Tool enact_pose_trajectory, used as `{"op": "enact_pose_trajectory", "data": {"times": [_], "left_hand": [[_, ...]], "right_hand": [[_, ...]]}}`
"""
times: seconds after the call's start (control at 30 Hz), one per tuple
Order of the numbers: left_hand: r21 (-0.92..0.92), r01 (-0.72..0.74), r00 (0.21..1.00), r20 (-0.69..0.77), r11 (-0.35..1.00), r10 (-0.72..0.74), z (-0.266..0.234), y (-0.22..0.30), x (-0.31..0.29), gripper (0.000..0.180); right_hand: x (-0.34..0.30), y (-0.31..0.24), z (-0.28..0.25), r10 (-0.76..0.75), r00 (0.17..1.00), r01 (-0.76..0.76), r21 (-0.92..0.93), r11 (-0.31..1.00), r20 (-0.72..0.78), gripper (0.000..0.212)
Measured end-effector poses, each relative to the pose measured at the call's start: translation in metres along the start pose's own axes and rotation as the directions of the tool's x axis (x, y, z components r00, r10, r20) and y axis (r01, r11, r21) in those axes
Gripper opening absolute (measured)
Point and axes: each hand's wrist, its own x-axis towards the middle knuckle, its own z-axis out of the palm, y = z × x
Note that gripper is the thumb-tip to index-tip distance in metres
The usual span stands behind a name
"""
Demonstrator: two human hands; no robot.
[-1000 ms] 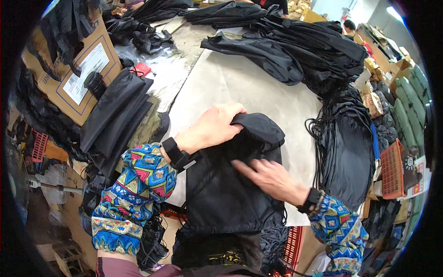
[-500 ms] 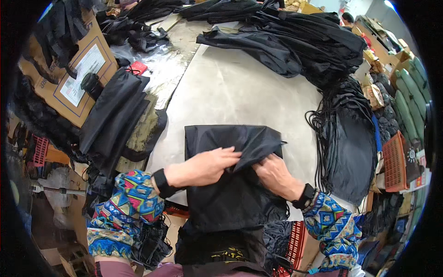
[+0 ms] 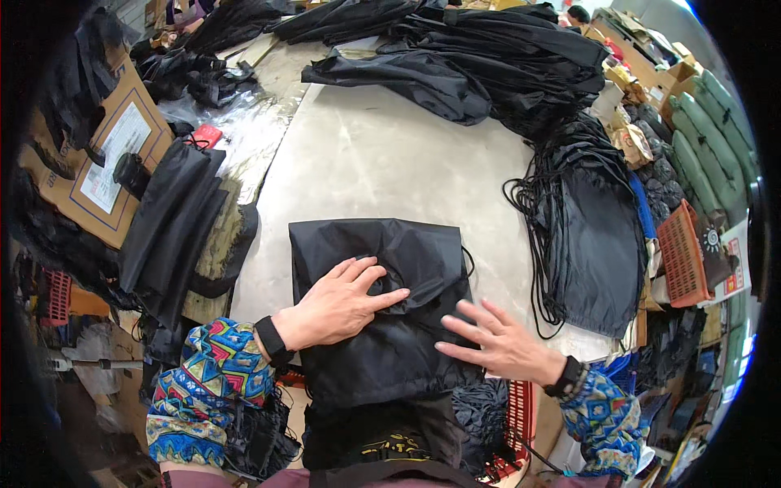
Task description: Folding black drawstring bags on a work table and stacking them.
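A black drawstring bag (image 3: 382, 350) lies on the pale tabletop close to me, its near end hanging over the edge. My left hand (image 3: 338, 305) rests on it, palm down with the fingers spread, holding nothing. Over the bag's right side hovers my right hand (image 3: 504, 346), fingers apart and bare of anything. A dark cord loops out at the bag's upper right edge. Both my forearms wear colourful patterned sleeves, with black bands at the wrists.
Stacked black drawstring bags (image 3: 590, 236) with dangling cords lie on the right. A heap of black fabric (image 3: 504, 61) covers the far side. To the left are more black bags (image 3: 167, 228) and a cardboard box (image 3: 114, 154). An orange basket (image 3: 682, 256) stands far right.
My right hand has let go of the bag's upper right corner, which now lies spread out, and has moved away rightward. My left hand has spread its fingers on the fabric.
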Motion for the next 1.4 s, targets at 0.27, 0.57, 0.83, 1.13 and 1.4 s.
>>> {"op": "enact_pose_trajectory", "data": {"times": [0.27, 0.57, 0.83, 1.13, 1.4], "left_hand": [[-0.017, 0.018, 1.000, -0.004, 1.000, -0.018, 0.004, 0.007, -0.002, 0.063], [-0.991, 0.128, 0.871, 0.099, 0.029, -0.482, -0.020, -0.040, -0.036, 0.039], [-0.961, 0.269, 0.482, 0.074, 0.067, -0.873, 0.006, -0.011, -0.050, 0.024], [-0.419, 0.735, 0.469, -0.252, 0.533, -0.846, -0.024, 0.001, -0.032, 0.038], [0.062, 0.470, 0.882, -0.071, 0.881, -0.465, 0.002, 0.045, -0.004, 0.056]], "right_hand": [[0.025, -0.003, 0.014, -0.245, 0.905, 0.345, 0.264, 0.901, -0.348, 0.041], [0.076, 0.033, 0.041, 0.823, 0.545, 0.002, 0.981, -0.192, 0.160, 0.036], [0.097, 0.046, 0.026, 0.857, 0.489, -0.197, 0.978, -0.072, 0.162, 0.039], [0.116, 0.073, 0.048, 0.852, 0.520, -0.538, 0.750, 0.385, -0.064, 0.037], [0.115, 0.075, 0.053, 0.790, 0.571, -0.445, 0.725, 0.526, -0.223, 0.035]]}}
